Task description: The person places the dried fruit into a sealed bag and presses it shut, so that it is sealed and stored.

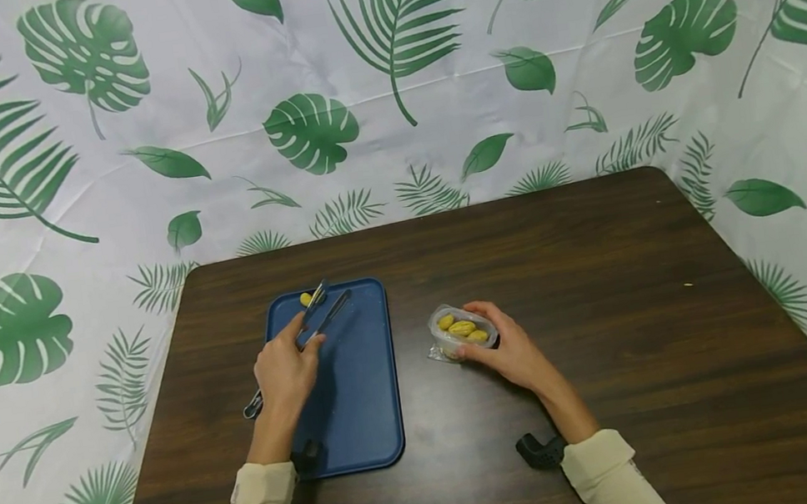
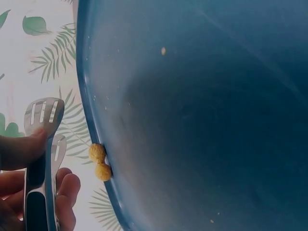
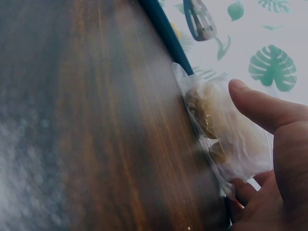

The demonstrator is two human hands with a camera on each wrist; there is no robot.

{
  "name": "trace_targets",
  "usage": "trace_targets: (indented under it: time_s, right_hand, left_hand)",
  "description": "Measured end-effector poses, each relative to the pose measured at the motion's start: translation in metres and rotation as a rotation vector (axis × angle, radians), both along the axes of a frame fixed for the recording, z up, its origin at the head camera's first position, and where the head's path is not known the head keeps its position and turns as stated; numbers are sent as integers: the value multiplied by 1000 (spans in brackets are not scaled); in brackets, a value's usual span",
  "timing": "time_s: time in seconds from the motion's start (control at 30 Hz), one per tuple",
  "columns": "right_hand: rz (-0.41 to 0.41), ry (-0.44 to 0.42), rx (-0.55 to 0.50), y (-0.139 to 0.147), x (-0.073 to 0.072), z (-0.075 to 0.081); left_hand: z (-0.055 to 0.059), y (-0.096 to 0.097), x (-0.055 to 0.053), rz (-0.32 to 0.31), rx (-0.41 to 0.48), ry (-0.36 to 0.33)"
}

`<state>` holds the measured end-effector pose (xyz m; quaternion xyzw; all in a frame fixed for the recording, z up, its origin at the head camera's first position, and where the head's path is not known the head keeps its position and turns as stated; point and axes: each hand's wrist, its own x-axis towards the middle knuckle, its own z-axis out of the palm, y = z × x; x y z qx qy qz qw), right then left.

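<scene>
My left hand (image 1: 284, 376) grips a pair of metal tongs (image 1: 315, 299) above the blue tray (image 1: 361, 400). The tong arms stand apart, and nothing shows between their slotted tips (image 2: 44, 113). At the tray's far edge lie two small round yellow pieces (image 2: 97, 153), close under the tongs in the head view. To the right of the tray, my right hand (image 1: 510, 350) holds a small clear plastic container (image 1: 444, 312) with several yellow pieces (image 1: 462, 328) in it. Thumb and fingers lie around its right end. Crinkled clear plastic (image 1: 437, 354) shows at the container's near left side.
Tray and container are on a dark wooden table (image 1: 564, 266). A small yellowish scrap (image 1: 688, 284) lies far to the right. Small crumbs (image 2: 163, 51) dot the tray. A leaf-patterned white cloth (image 1: 435, 139) hangs behind the table and along its sides.
</scene>
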<state>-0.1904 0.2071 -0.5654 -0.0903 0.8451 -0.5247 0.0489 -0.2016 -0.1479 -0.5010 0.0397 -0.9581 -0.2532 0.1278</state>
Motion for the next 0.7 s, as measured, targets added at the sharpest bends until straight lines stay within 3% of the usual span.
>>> trace_targets:
  time_s: [0.7]
  right_hand:
    - [4, 8, -2, 0, 0, 1]
  left_hand:
    - [-3, -9, -12, 21, -86, -67]
